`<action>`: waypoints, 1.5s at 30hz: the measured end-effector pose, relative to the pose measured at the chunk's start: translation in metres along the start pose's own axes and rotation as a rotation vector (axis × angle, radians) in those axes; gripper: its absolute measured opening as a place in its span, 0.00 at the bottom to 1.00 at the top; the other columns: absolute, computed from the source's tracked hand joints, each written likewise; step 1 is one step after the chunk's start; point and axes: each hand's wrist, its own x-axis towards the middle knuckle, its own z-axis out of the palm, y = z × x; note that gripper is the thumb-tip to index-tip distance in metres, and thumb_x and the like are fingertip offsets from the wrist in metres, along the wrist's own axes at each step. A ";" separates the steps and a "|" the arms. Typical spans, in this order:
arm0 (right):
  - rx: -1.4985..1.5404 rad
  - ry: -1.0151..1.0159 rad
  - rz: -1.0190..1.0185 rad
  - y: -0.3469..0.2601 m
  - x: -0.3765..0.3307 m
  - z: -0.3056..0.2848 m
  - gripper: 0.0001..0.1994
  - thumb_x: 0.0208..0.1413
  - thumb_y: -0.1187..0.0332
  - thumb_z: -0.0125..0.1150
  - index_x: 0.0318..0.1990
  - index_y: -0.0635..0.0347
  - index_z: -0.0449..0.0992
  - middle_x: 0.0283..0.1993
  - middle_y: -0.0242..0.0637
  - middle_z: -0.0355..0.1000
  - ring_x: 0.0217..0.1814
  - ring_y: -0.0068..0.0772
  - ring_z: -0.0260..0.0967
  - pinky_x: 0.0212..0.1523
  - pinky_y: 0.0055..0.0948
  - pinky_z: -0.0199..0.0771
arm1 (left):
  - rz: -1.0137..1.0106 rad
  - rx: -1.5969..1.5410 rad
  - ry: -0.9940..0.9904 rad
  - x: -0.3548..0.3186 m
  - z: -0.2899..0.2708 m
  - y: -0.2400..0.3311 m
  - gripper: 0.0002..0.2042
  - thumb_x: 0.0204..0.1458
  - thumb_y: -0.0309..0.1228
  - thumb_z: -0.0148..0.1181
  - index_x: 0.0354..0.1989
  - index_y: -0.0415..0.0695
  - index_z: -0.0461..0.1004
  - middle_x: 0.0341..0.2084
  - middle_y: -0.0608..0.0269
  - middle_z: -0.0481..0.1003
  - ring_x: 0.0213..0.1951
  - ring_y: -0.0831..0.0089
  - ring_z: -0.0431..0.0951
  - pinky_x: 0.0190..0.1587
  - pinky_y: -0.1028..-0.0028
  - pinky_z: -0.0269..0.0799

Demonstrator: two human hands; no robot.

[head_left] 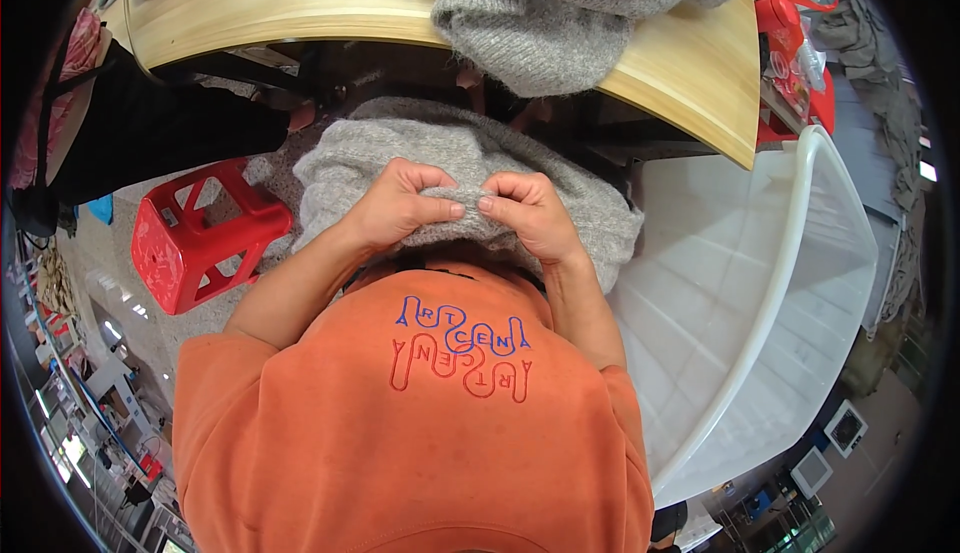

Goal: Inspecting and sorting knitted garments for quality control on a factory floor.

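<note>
A grey knitted garment [350,158], fuzzy in texture, lies bunched across my lap. My left hand [405,203] pinches a fold of it between thumb and fingers. Close beside it, my right hand [530,213] pinches the same fold, with a small gap between the two thumbs. The knit between the fingertips is stretched level in front of my body. Which part of the garment this is, I cannot tell.
Ahead stands a wooden table [290,3] with a heap of grey knitwear [560,23] hanging over its edge. A red plastic stool [170,243] is on the left. A large white plastic bin [700,283] stands close on the right. Another person's dark-clothed leg [190,123] shows at far left.
</note>
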 end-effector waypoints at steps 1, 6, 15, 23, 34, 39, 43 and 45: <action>0.000 0.003 0.000 0.000 0.000 0.000 0.04 0.49 0.72 0.57 0.25 0.62 0.73 0.21 0.20 0.63 0.23 0.09 0.54 0.21 0.13 0.52 | -0.001 0.000 -0.003 0.001 0.000 0.000 0.03 0.41 0.19 0.59 0.26 0.38 0.75 0.20 0.71 0.72 0.23 0.88 0.67 0.25 0.85 0.62; -0.196 -0.010 0.019 -0.001 -0.001 0.004 0.04 0.47 0.74 0.56 0.24 0.64 0.71 0.20 0.25 0.64 0.23 0.11 0.57 0.21 0.16 0.55 | 0.018 0.094 0.008 0.001 0.001 -0.003 0.03 0.42 0.19 0.57 0.26 0.38 0.74 0.19 0.72 0.71 0.21 0.89 0.65 0.22 0.86 0.59; -0.427 0.194 -0.347 0.014 0.003 0.020 0.04 0.44 0.77 0.57 0.28 0.68 0.71 0.26 0.33 0.64 0.28 0.21 0.61 0.28 0.19 0.61 | 0.011 0.046 0.020 0.005 0.002 -0.019 0.03 0.43 0.18 0.57 0.26 0.38 0.73 0.20 0.73 0.70 0.25 0.88 0.67 0.24 0.86 0.61; -0.836 0.197 -0.245 0.003 -0.018 -0.043 0.10 0.43 0.74 0.60 0.35 0.67 0.71 0.33 0.34 0.67 0.35 0.21 0.64 0.35 0.21 0.65 | 0.028 -0.189 0.074 0.005 -0.003 -0.001 0.05 0.46 0.20 0.55 0.32 0.37 0.74 0.28 0.63 0.76 0.29 0.80 0.74 0.33 0.80 0.70; -0.915 0.369 -0.457 -0.002 -0.044 -0.031 0.09 0.37 0.80 0.56 0.31 0.66 0.72 0.24 0.36 0.68 0.24 0.28 0.65 0.24 0.25 0.65 | 0.030 -0.126 0.190 0.012 -0.006 -0.005 0.06 0.44 0.21 0.55 0.32 0.39 0.73 0.27 0.64 0.75 0.29 0.81 0.74 0.34 0.80 0.69; -1.191 0.070 -0.856 -0.029 -0.040 0.017 0.11 0.30 0.80 0.56 0.28 0.63 0.72 0.26 0.38 0.69 0.23 0.35 0.66 0.22 0.29 0.66 | 0.023 -0.061 0.070 0.011 0.014 0.000 0.04 0.42 0.18 0.55 0.27 0.39 0.74 0.23 0.68 0.74 0.25 0.85 0.70 0.29 0.83 0.66; -1.121 0.051 -0.914 -0.014 -0.030 0.022 0.11 0.31 0.80 0.57 0.28 0.63 0.71 0.27 0.38 0.68 0.21 0.34 0.65 0.20 0.28 0.64 | 0.122 0.006 0.076 0.012 0.028 -0.002 0.02 0.45 0.22 0.57 0.23 0.39 0.73 0.16 0.72 0.69 0.19 0.88 0.64 0.18 0.85 0.57; -1.108 0.245 -1.016 -0.008 -0.029 0.023 0.13 0.30 0.82 0.57 0.30 0.64 0.70 0.27 0.38 0.68 0.21 0.35 0.65 0.20 0.27 0.64 | 0.100 0.038 -0.006 0.011 0.025 -0.002 0.05 0.47 0.25 0.57 0.22 0.39 0.72 0.16 0.73 0.69 0.20 0.89 0.63 0.19 0.85 0.56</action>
